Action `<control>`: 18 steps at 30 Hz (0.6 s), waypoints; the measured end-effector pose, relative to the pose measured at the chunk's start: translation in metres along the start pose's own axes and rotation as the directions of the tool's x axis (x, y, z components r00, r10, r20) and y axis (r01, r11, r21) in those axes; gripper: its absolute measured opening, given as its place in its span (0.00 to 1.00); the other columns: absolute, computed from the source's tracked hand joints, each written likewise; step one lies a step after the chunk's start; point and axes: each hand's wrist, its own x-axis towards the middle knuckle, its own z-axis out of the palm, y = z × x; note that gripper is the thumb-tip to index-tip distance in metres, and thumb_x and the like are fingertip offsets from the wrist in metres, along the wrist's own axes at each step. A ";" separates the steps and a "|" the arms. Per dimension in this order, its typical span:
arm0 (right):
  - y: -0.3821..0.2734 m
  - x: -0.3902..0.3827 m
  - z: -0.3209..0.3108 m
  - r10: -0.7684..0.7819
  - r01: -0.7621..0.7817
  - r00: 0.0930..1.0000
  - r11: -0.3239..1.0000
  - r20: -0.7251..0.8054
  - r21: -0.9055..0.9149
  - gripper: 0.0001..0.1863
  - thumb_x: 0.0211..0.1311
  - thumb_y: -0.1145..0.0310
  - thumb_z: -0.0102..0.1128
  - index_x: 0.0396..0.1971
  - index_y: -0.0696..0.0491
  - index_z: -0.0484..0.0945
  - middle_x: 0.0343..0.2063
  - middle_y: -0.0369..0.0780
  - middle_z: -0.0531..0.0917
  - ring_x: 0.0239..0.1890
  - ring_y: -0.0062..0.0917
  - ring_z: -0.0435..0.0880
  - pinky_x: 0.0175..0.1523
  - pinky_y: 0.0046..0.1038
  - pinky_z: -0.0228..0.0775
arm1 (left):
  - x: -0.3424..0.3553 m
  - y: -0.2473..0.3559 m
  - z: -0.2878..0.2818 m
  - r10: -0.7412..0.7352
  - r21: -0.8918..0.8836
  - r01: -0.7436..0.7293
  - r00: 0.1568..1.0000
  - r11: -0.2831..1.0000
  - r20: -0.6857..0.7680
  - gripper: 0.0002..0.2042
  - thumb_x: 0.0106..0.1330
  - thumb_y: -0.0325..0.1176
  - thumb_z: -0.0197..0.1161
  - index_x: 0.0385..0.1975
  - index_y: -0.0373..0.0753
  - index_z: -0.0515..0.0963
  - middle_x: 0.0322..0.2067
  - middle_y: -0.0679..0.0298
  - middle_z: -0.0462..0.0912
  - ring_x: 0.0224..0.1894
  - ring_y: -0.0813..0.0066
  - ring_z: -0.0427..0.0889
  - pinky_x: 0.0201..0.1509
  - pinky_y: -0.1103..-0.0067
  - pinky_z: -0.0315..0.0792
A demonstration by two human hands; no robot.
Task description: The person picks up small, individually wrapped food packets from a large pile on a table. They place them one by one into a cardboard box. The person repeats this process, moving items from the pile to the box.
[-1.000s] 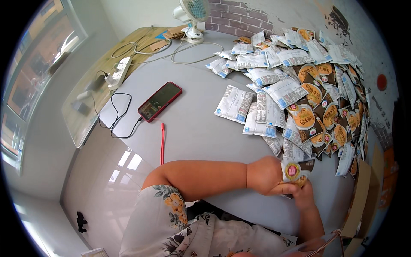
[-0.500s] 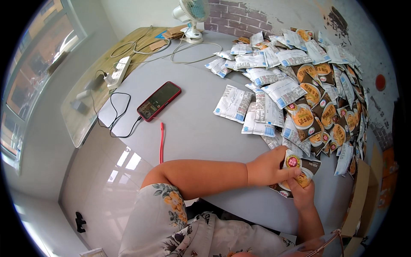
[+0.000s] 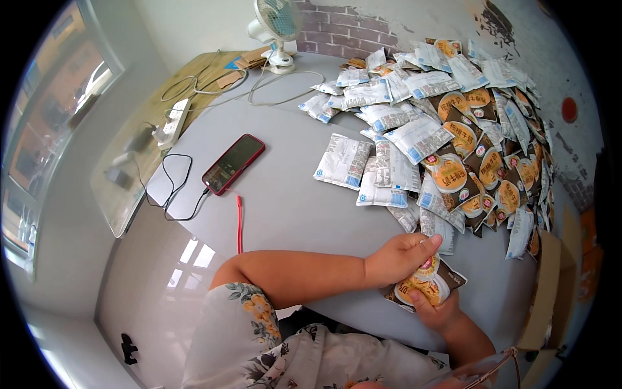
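A brown-and-white pouch (image 3: pixel 427 285) with a yellow bowl picture is between my hands at the front edge of the table, printed side up. My right hand (image 3: pixel 442 314) grips its lower right side, thumb lying on the face. At the upper left edge, my left hand (image 3: pixel 396 258) is closed with its thumb raised over the curled fingers; the part of the pouch under those fingers is hidden. Just beyond my hands starts a big heap of similar pouches (image 3: pixel 450 174), some showing brown fronts, others white backs.
A phone (image 3: pixel 233 163) in a red case lies on the grey table (image 3: pixel 285 188), plugged into a black cable, near a red cable (image 3: pixel 240 223). Farther back are a fan (image 3: pixel 277 29) and a white power strip (image 3: pixel 175 123). A cardboard box (image 3: pixel 543 285) stands at the right.
The pouch has shifted a little left and down with my right hand. My left thumb has come off its face, and that hand is now at the upper edge. The view has turned slightly.
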 end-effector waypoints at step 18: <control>0.040 -0.016 -0.019 0.101 -0.093 0.989 0.993 -0.111 0.076 0.23 0.57 0.73 0.58 0.52 0.63 0.67 0.46 0.44 0.78 0.47 0.27 0.78 0.53 0.29 0.70 | 0.010 0.003 -0.003 0.097 -0.041 -0.095 0.995 0.995 0.038 0.18 0.71 0.47 0.50 0.33 0.35 0.74 0.31 0.68 0.78 0.37 0.84 0.73 0.43 0.81 0.71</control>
